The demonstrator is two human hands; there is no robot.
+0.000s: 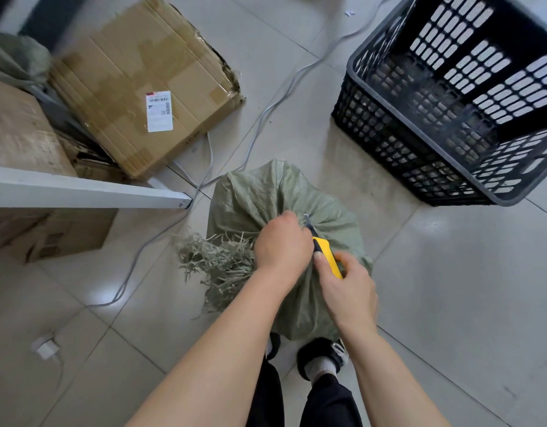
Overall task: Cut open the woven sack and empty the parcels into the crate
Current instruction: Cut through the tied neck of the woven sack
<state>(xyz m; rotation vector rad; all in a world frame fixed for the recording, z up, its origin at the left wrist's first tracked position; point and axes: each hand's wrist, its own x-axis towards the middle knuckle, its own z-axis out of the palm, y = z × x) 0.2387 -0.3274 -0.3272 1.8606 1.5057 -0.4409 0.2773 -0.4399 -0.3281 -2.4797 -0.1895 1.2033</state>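
Overhead view of a green woven sack (284, 211) standing on the tiled floor (450, 288) directly in front of the person's shoes (323, 359). The left hand (281, 245) is clenched around the gathered neck of the sack, its fingers (289, 218) wrapped tight on the bunched fabric; a frayed fringe (216, 266) of loose weave spills out just left of this grip. The right hand (347, 288) grips a yellow utility knife (326, 252), thumb laid along the handle, with the blade tip (306, 219) at the sack's neck just beside the left fingers. A black perforated plastic crate (420, 143) stands on the floor well beyond and to the right of both hands, its interior showing no parcels. Beyond and left of the hands lies a flattened cardboard box (136, 78) bearing a shipping label (158, 110); grey cables (253, 137) trail across the floor between box and sack.
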